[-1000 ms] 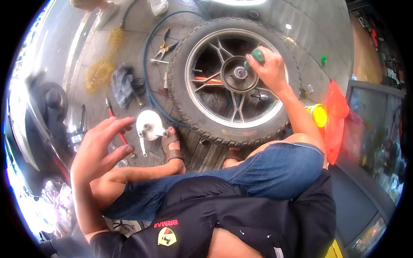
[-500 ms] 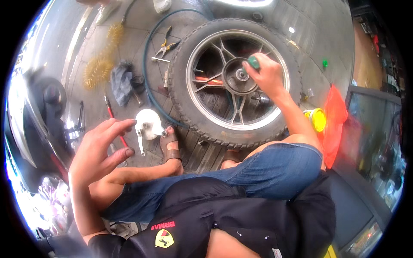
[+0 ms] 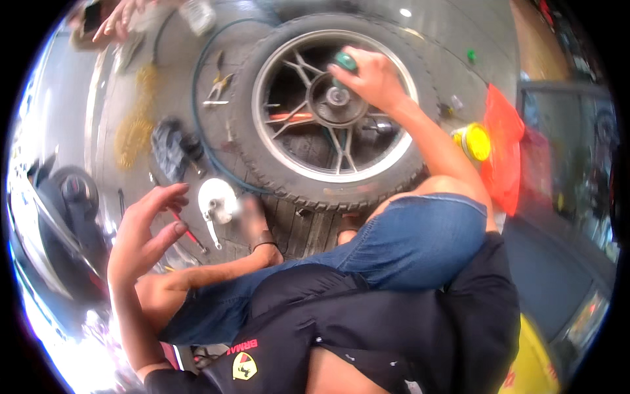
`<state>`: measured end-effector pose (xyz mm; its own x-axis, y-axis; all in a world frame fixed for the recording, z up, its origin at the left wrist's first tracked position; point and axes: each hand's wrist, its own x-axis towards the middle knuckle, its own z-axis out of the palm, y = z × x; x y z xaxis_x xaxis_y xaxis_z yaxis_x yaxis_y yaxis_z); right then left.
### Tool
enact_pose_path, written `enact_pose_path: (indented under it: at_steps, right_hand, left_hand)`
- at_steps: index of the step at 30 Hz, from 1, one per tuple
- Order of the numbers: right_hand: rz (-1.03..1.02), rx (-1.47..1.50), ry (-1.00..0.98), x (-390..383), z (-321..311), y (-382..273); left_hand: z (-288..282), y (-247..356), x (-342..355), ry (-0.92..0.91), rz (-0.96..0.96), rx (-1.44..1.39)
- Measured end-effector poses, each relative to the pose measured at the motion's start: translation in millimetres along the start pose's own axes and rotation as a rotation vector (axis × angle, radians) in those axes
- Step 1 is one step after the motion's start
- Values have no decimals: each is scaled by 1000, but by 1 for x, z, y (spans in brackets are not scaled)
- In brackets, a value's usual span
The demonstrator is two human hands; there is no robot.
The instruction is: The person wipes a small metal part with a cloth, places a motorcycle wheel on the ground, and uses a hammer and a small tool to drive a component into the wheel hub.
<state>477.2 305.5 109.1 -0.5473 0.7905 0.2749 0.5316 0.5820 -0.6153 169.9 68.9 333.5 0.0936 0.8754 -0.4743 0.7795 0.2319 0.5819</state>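
Observation:
A motorcycle wheel with a knobbly black tyre [image 3: 244, 148] and a silver spoked rim [image 3: 269, 157] lies flat on the ground before me. At its hub [image 3: 337, 97], my right hand [image 3: 375, 77] is closed around a green-handled tool [image 3: 346, 62]. The tool's working end is hidden or too blurred to make out. My left hand [image 3: 146, 230] hangs in the air over my left leg, fingers apart and holding nothing. Just right of that hand, a white round brake plate [image 3: 220, 200] with a lever arm lies by my left foot.
Yellow-handled pliers [image 3: 220, 85], a blue hose [image 3: 202, 125] and a dark cloth [image 3: 172, 148] lie left of the wheel. A yellow tub [image 3: 474, 142] and an orange-red bag [image 3: 502, 151] stand at right. Another person's hand [image 3: 118, 20] shows top left.
The view has shifted, so the wheel sits higher and farther left. My right hand stays at the hub with the green-handled tool. Another person's hand has come farther into view at top left.

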Motion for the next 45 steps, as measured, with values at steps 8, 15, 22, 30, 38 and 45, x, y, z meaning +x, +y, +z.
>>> enact_pose_path:
  at_steps: [8,15,22,30,38,45]
  right_hand:
    - [125,-29,-27,7,4,2]
    - [-15,-34,37,2,28,-18]
    - [-17,-85,101,-12,23,9]
    - [94,-12,177,-44,32,-4]
    - [56,110,376,-20,24,-9]
    - [72,16,276,-10,17,0]
  left_hand:
    - [13,-15,21,-8,66,-22]
    - [13,-11,91,-116,75,154]
    - [88,-3,196,38,199,-273]
    - [127,-1,215,61,192,-279]
    - [119,-65,199,226,2,-401]
    - [155,-183,187,755,-472,-846]
